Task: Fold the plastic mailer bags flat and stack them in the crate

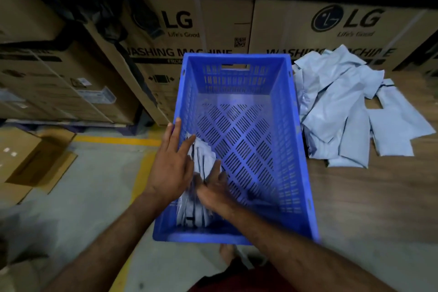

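Folded mailer bags [198,187] stand along the crate's [296,130] left wall; my left grip [171,161] presses them flat-fingered, my blurred right grip [213,191] rests open against them.

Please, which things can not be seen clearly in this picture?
- Head view: right hand is motion-blurred; its grip on the folded bags is unclear.
- How many folded bags stand in the crate: both hands cover them; left hand.
- Loose bags: overlapping, uncountable.
- Dark object on the boxes: blurred.
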{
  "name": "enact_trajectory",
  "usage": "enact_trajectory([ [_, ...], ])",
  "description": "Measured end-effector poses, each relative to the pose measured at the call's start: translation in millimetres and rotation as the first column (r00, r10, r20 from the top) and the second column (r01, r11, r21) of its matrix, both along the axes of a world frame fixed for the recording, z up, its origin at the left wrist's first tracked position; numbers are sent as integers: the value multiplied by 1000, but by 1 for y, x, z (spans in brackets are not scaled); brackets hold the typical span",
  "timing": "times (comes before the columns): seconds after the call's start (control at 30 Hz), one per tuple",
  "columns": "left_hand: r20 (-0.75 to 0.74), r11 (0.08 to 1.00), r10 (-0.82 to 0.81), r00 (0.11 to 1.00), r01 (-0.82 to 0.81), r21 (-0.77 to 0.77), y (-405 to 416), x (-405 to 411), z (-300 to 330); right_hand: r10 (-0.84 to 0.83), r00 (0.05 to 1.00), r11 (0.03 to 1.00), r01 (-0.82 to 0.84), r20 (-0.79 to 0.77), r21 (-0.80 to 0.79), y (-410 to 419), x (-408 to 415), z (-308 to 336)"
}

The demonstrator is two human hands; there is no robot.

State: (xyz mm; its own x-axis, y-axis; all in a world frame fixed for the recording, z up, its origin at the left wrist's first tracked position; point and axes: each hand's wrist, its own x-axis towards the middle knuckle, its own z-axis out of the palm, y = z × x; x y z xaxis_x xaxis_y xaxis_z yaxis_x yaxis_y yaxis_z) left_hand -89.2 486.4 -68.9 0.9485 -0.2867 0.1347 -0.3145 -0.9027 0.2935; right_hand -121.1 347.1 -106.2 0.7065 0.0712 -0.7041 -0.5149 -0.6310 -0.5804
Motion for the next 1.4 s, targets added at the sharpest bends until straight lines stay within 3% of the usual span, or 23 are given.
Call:
enact_trajectory([
  [0.37,3,999,-9,1000,8,43,-3,2,1,37,992,999,-37,-123,0,19,3,3],
  [0.47,48,997,-10,999,7,77,-5,0,5,94,995,995,-93,-33,41,-4,0,10],
  [0.57,105,994,-88,991,80,79,-15,-3,8,111,973,993,-103,201,-48,-39,-3,20],
  [0.63,130,990,-136,982,130,58,-31,-5,11,137,891,986,-82,434,-142,-67,-4,29],
  [0.73,148,985,-174,974,170,35,-66,-3,15,175,669,968,16,722,-249,-115,-3,51],
  [0.8,152,980,-195,969,197,6,-91,1,18,160,509,956,133,846,-261,-148,0,60],
  [0.87,149,975,-217,965,223,-21,-118,6,21,108,427,946,233,898,-224,-182,1,64],
  [1.17,223,922,-353,908,378,-79,-269,9,41,-38,562,841,464,826,-277,-333,-7,12],
  [1.4,73,928,-366,928,370,-38,-366,24,1,-68,683,870,397,727,-292,-426,13,-47],
])
